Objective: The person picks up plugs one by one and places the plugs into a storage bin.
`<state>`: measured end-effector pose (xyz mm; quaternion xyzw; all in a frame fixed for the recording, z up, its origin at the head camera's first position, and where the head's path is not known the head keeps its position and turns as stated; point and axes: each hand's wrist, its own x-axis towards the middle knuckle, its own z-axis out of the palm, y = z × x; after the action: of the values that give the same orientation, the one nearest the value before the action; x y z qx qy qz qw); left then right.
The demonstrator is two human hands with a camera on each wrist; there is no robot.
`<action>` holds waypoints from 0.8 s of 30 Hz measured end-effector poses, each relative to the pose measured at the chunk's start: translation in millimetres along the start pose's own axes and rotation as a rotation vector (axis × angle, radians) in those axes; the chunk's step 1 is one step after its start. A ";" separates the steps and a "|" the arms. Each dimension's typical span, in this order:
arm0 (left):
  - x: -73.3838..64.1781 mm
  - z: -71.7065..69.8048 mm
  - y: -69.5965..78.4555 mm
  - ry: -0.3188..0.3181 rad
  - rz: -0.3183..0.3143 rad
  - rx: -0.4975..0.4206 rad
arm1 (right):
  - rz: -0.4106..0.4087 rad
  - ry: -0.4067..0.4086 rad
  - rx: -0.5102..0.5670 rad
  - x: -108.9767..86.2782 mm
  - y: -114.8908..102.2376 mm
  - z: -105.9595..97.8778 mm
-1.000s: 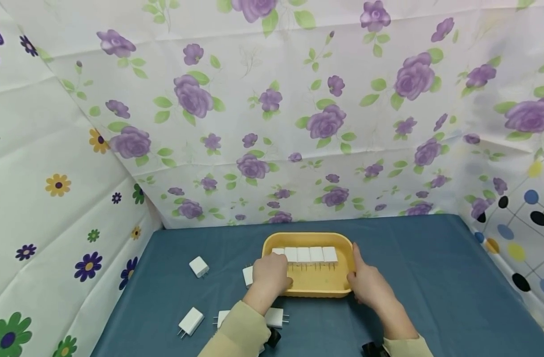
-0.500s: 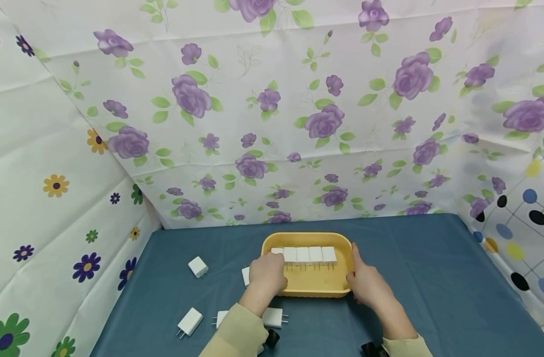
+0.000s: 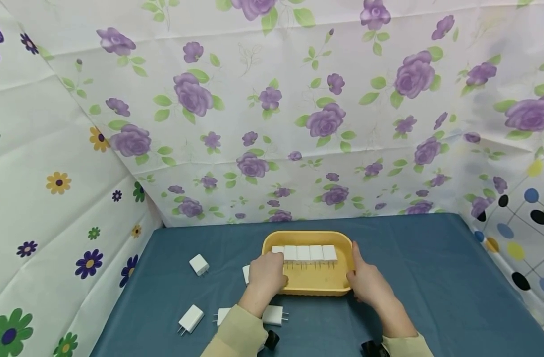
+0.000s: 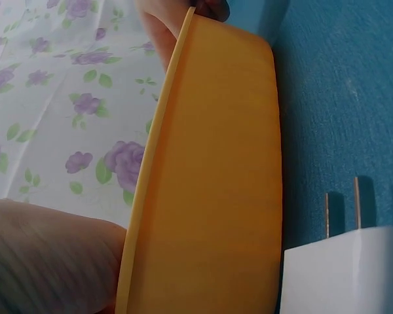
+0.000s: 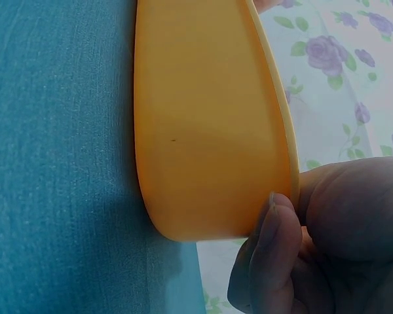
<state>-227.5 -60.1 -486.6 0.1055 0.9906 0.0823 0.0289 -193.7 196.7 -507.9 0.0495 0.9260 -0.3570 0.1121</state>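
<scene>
A yellow plastic tray (image 3: 316, 283) stands on the table with a row of white plug chargers (image 3: 303, 253) along its far side, prongs toward me. My left hand (image 3: 266, 275) reaches over the tray's left end, covering part of the leftmost charger. Its fingertips are hidden, so I cannot tell what they hold. The left wrist view shows that hand (image 4: 52, 258) behind the rim, inside the tray. At the right end, my right hand (image 3: 371, 285) grips the tray, index finger along the outer side. In the right wrist view, its fingers (image 5: 275, 239) and thumb pinch the rim at the corner.
Loose white chargers lie left of the tray: one farther back (image 3: 198, 265), one nearer (image 3: 191, 319), and another charger (image 3: 246, 272) half behind my left hand. A charger (image 3: 273, 315) lies before the tray, one beside my sleeve (image 3: 223, 314). Patterned cloth walls (image 3: 272, 124) enclose the table.
My left hand has shifted very slightly left over the tray's end. The right hand, the tray and the row of chargers look the same.
</scene>
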 end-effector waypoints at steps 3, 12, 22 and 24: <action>-0.4 -0.3 -0.2 0.003 0.003 -0.008 | 0.003 -0.003 0.001 0.6 0.6 0.7; -6.3 -1.8 -13.9 0.055 0.018 -0.258 | 0.015 -0.005 0.001 1.1 -0.6 1.2; -20.0 -18.7 -77.9 0.393 -0.093 -0.612 | 0.010 -0.005 0.009 0.7 -0.9 1.3; -21.9 -20.7 -96.5 0.453 -0.152 -0.620 | 0.013 -0.003 0.007 0.4 -0.5 1.0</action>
<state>-227.4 -161.1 -481.6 -0.0026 0.9050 0.3966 -0.1540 -193.9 195.7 -508.4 0.0552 0.9242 -0.3598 0.1158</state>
